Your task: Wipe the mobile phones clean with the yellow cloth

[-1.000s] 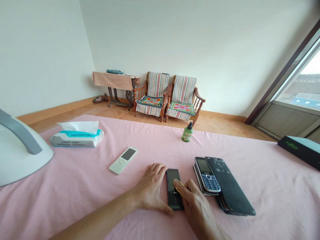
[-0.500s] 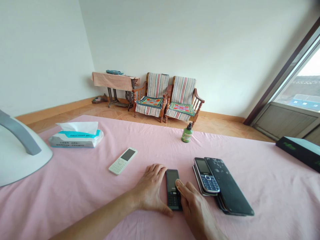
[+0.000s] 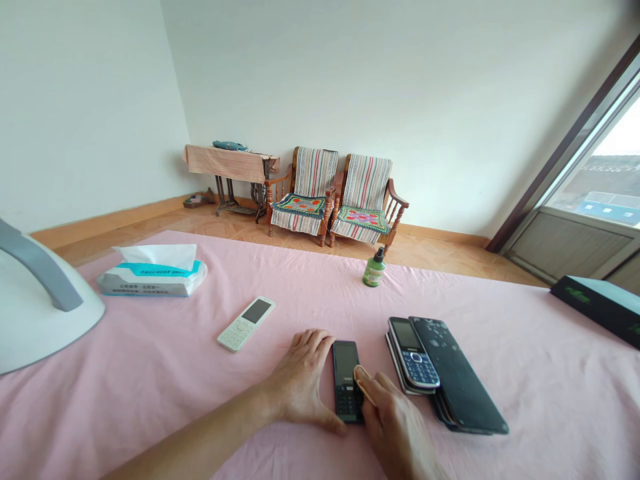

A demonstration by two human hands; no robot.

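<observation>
A black keypad phone [image 3: 346, 373] lies face up on the pink cloth in front of me. My left hand [image 3: 300, 380] braces it from the left, fingertips by its upper left corner and thumb at its bottom edge. Pinched in my right hand [image 3: 395, 413] is a small tan pad [image 3: 364, 383], pressed against the phone's right side near the keys; most of the pad is hidden by my fingers. Right of that hand, a blue-and-silver keypad phone [image 3: 414, 357] tops a small stack, beside a large dark smartphone [image 3: 457, 373] lying on other devices. A white keypad phone [image 3: 247, 325] rests to the left.
A green spray bottle [image 3: 374, 270] stands toward the cloth's far edge. Farther left are a tissue pack [image 3: 153, 277] and a white, grey-handled appliance [image 3: 45, 313]. A black box [image 3: 595, 310] sits at the right. Two wooden chairs [image 3: 363, 200] stand by the wall.
My right hand and the tan pad have slid slightly down along the phone's right side. My left hand keeps its place.
</observation>
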